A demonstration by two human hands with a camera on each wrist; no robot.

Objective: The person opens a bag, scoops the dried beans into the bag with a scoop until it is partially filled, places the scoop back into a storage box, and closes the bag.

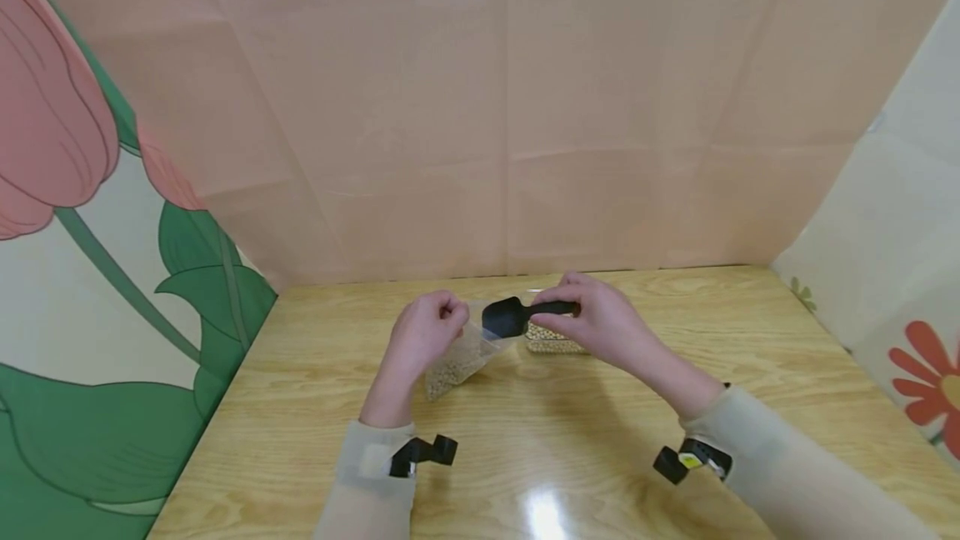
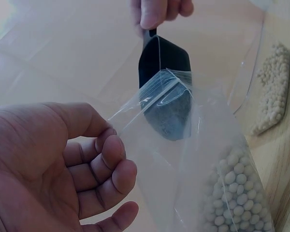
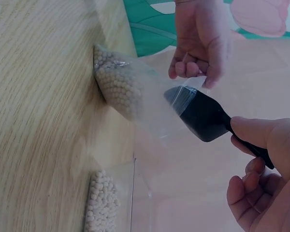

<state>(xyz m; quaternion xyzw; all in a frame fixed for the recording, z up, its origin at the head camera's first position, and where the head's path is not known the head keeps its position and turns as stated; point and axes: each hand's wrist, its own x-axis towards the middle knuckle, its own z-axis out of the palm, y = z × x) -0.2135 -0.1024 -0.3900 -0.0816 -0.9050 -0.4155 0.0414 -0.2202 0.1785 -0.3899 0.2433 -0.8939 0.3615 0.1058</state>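
My left hand pinches the top edge of a clear zip bag between thumb and fingertip. Pale round beads fill the bag's lower part, which slants down to the table. With my right hand I hold a black scoop by its handle. The scoop's front end reaches into the bag's mouth, seen through the plastic in both wrist views. No beads show in the scoop's bowl in the left wrist view. Behind the right hand stands a clear box with more pale beads inside.
The wood-grain table runs back to a pink cloth backdrop. A flower-printed panel borders the left side, and a white one with a red flower the right. Each wrist carries a strapped black camera.
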